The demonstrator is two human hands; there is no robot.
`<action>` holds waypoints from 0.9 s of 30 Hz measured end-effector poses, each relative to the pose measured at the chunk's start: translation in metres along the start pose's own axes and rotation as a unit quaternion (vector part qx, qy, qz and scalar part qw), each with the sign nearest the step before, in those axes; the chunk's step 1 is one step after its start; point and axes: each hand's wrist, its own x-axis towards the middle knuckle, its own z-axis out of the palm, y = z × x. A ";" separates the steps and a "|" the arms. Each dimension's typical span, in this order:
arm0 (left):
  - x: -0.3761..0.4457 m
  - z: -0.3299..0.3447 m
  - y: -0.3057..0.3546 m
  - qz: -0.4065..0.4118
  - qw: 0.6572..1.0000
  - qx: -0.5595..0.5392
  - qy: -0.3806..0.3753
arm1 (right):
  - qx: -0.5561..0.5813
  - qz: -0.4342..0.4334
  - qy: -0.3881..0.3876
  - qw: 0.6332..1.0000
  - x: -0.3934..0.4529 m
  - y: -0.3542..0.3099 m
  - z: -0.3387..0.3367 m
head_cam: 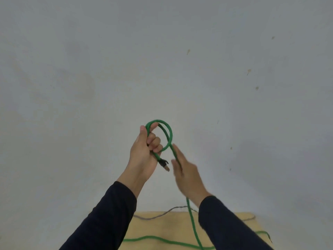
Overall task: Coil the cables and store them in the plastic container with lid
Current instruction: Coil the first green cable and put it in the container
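Above the desk (162, 226), the left hand (144, 156) grips one loop of green cable (169, 134), while the right hand (187, 175), fingers straight, touches its hanging strand.

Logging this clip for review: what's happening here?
A person is coiling a green cable. The left hand grips one loop near the plug end, while the right hand, fingers straight, guides the strand. The rest trails down onto a wooden table, beside a grey cable. No container is in view.
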 end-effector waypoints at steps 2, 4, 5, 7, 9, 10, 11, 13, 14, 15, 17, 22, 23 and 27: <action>0.010 0.003 0.010 0.035 0.999 -0.034 -0.005 | -0.019 0.020 -0.071 0.997 -0.017 0.004 0.017; 0.021 0.003 0.018 0.072 0.997 -0.011 -0.004 | -0.077 0.007 -0.134 0.988 -0.032 0.002 0.027; 0.026 0.000 0.020 0.091 0.995 0.035 0.001 | -0.116 -0.010 -0.159 0.980 -0.036 -0.002 0.029; 0.030 -0.009 0.017 0.129 0.967 0.218 0.019 | -0.151 -0.049 -0.161 0.974 -0.038 -0.012 0.024; 0.023 -0.021 0.007 0.155 0.884 0.442 -0.003 | -0.143 -0.091 -0.139 0.976 -0.031 -0.025 0.011; 0.017 -0.026 0.000 0.156 0.847 0.507 -0.035 | -0.144 -0.110 -0.135 0.974 -0.024 -0.032 0.003; 0.010 -0.032 -0.007 0.148 0.829 0.535 -0.076 | -0.147 -0.127 -0.135 0.972 -0.017 -0.038 -0.007; -0.007 -0.038 -0.018 0.104 0.835 0.520 -0.147 | -0.153 -0.148 -0.132 0.968 0.000 -0.046 -0.028; -0.014 -0.039 -0.022 0.080 0.844 0.504 -0.167 | -0.147 -0.142 -0.122 0.971 0.009 -0.048 -0.040; -0.019 -0.040 -0.025 0.061 0.853 0.488 -0.176 | -0.124 -0.122 -0.104 0.979 0.017 -0.048 -0.052; -0.025 -0.041 -0.027 0.027 0.880 0.432 -0.194 | -0.053 -0.070 -0.070 0.994 0.027 -0.043 -0.070; -0.022 -0.031 -0.023 -0.002 0.926 0.337 -0.172 | 0.113 -0.016 -0.134 0.984 0.023 -0.034 -0.064; -0.021 -0.030 -0.023 -0.005 0.929 0.335 -0.156 | 0.125 -0.021 -0.113 0.985 0.023 -0.034 -0.061; -0.028 -0.022 -0.031 -0.004 0.948 0.297 -0.116 | 0.161 0.002 -0.027 0.987 0.027 -0.033 -0.057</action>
